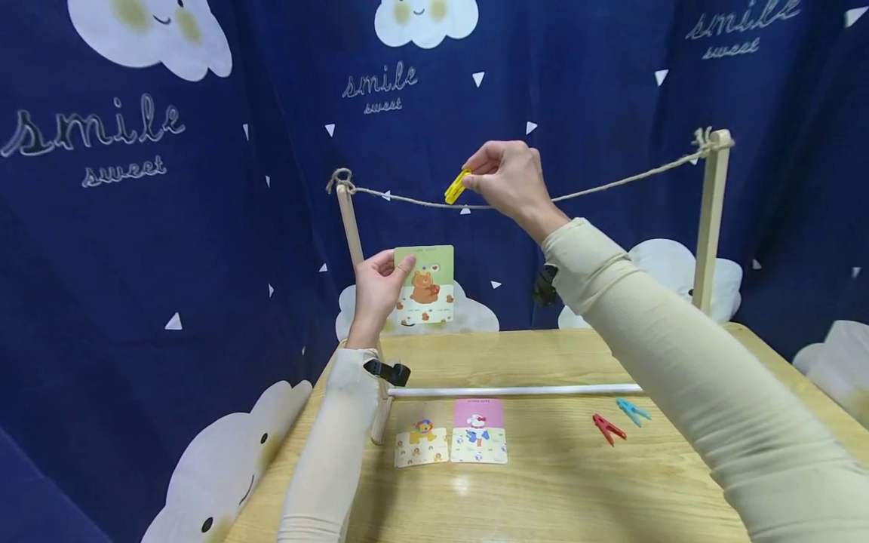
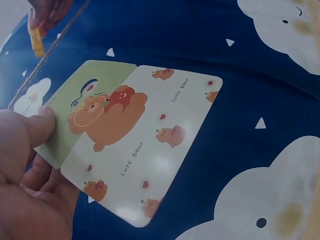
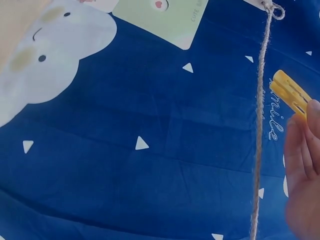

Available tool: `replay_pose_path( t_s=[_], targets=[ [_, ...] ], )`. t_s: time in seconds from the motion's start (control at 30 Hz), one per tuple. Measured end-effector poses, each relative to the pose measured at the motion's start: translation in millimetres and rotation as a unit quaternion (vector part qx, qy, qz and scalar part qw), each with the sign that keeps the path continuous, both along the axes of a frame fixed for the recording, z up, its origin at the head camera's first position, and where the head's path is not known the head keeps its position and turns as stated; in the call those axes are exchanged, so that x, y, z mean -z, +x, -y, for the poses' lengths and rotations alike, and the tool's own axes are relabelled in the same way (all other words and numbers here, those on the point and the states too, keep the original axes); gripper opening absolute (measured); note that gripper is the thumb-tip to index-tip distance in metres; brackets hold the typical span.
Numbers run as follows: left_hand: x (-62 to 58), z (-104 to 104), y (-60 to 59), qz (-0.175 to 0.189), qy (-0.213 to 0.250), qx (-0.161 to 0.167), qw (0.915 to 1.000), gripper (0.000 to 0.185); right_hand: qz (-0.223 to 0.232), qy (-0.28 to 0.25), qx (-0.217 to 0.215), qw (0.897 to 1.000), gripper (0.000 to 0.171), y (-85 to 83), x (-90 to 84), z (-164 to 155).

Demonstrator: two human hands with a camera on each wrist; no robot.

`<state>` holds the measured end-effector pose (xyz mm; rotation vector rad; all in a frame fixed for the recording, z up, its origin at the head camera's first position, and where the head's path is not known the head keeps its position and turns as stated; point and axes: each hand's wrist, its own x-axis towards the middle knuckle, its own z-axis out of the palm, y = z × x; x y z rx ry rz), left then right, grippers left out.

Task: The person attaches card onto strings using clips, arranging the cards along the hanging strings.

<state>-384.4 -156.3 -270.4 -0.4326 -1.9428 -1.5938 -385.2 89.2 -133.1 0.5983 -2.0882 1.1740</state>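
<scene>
Left hand (image 1: 377, 290) pinches bear card (image 1: 425, 286) by left edge, upright below twine line (image 1: 611, 183). Card looks thin, light, glossy, bendy; best held at edge, clipped at top margin. Right hand (image 1: 509, 181) squeezes yellow clothespin (image 1: 457, 186) at line; small, rigid, springy.

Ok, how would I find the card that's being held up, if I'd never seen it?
Look at the string stretched between two wooden posts on the table. Below its left end, the left hand holds up a card, well above the table. It has a green top and a brown bear, while the other two cards, one yellow and one pink, lie flat on the table.
</scene>
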Motion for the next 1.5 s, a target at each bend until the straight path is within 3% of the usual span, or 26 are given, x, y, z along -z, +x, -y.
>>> replay_pose_path(
  t_s=[0.9,1.37,1.5],
  targets=[
    [-7.8,-9,-8.7,-0.007,0.015,0.004,0.9999,0.024,0.034,0.005,0.005,0.999,0.008,-14.7,9.1,15],
    [-19.7,-10,-9.5,-0.009,0.022,0.015,0.9996,0.026,0.027,0.034,0.003,0.999,0.009,-14.8,5.2,23],
    [-25.7,-12,-4.1,-0.004,0.015,0.011,0.9998,0.026,0.025,0.044,0.0,0.999,0.01,-13.6,4.2,26]
  ],
)
